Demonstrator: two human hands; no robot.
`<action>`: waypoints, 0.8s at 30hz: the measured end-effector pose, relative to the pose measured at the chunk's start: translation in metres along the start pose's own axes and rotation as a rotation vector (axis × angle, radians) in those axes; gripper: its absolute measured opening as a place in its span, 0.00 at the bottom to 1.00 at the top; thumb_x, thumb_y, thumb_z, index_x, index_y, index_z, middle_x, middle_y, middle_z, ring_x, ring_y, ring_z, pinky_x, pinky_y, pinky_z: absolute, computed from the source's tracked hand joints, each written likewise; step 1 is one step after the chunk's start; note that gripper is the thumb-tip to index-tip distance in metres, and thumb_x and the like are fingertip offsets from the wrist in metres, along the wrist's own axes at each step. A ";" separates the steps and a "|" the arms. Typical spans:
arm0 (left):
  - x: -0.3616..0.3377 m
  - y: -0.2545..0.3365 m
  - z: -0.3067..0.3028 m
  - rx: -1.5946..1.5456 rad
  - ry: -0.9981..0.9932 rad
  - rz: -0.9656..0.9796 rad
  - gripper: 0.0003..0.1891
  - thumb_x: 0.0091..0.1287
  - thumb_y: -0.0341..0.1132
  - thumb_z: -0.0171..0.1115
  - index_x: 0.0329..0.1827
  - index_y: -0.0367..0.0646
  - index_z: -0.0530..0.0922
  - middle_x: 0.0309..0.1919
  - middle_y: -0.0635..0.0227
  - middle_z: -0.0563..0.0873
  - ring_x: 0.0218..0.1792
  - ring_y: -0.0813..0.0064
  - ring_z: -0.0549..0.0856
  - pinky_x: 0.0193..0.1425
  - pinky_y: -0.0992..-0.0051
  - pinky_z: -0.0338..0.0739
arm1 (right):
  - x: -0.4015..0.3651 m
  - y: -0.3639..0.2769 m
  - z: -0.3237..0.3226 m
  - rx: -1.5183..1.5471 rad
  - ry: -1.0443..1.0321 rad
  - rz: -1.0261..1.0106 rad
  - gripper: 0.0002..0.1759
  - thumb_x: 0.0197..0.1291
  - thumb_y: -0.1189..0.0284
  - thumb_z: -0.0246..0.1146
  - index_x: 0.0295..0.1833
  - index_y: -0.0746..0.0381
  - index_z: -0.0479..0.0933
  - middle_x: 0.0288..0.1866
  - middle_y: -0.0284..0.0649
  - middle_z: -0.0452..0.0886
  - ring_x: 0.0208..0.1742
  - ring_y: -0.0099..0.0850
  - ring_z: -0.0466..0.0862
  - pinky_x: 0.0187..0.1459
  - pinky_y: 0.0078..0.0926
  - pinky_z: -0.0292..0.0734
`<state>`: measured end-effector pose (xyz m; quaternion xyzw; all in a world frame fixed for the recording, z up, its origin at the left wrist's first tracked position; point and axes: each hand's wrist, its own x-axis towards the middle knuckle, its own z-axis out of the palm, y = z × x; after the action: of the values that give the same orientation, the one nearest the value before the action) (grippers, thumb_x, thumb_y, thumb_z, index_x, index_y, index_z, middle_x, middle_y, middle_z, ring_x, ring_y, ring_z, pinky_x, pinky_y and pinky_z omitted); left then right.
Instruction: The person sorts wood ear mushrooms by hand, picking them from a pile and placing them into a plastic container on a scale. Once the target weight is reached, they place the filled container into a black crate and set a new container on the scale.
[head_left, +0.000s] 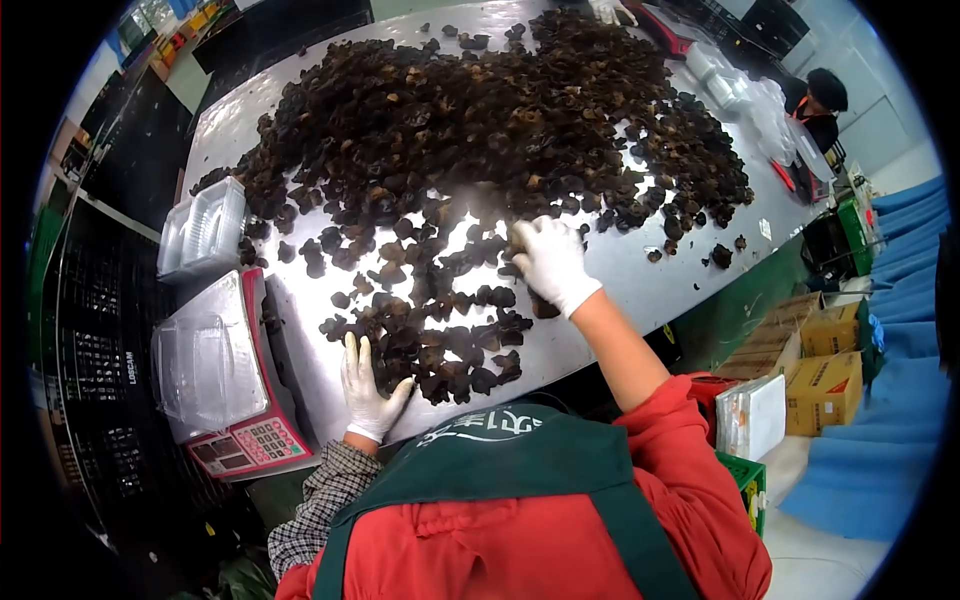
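Dark brown, mushroom-like pieces (430, 120) lie in a large heap on the metal table (640, 290), with a looser group (430, 340) near the front edge. My left hand (370, 392), in a white glove, rests beside the left side of that loose group, thumb and fingers spread, holding nothing visible. My right hand (552, 262), also gloved, reaches to the front of the heap with its fingers bent down at some pieces. Its fingertips are partly hidden, so what they hold, if anything, cannot be made out.
A red scale (262, 440) bearing a clear plastic container (195, 370) stands left, with stacked clear trays (203, 230) behind it. Another gloved hand (610, 12) is at the far edge. A person (822, 105) is at the right, near another scale (812, 165) and plastic bags (768, 120).
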<state>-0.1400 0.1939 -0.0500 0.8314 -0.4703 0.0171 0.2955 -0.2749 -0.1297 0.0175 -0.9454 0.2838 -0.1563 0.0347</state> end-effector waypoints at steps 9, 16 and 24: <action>-0.001 -0.002 0.000 -0.004 0.012 -0.005 0.50 0.48 0.46 0.75 0.72 0.34 0.59 0.73 0.41 0.55 0.70 0.43 0.60 0.72 0.53 0.57 | -0.041 -0.054 0.025 -0.079 -0.467 -0.312 0.09 0.54 0.69 0.58 0.38 0.55 0.81 0.39 0.40 0.82 0.46 0.38 0.81 0.51 0.39 0.69; 0.000 -0.002 0.000 0.011 0.040 0.005 0.52 0.48 0.47 0.75 0.72 0.35 0.56 0.73 0.40 0.55 0.71 0.43 0.59 0.73 0.54 0.56 | -0.054 -0.020 0.000 0.408 0.092 -0.270 0.05 0.50 0.76 0.59 0.33 0.59 0.79 0.28 0.41 0.80 0.33 0.41 0.81 0.39 0.39 0.75; -0.002 0.000 -0.001 0.010 0.009 0.019 0.50 0.51 0.44 0.74 0.74 0.37 0.55 0.74 0.43 0.55 0.73 0.46 0.58 0.75 0.55 0.54 | -0.138 0.117 -0.075 -0.037 -0.133 0.387 0.12 0.47 0.63 0.71 0.36 0.58 0.84 0.49 0.48 0.79 0.53 0.46 0.78 0.55 0.44 0.74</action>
<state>-0.1408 0.1962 -0.0496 0.8284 -0.4766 0.0262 0.2932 -0.4689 -0.1503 0.0324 -0.8820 0.4601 -0.0785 0.0652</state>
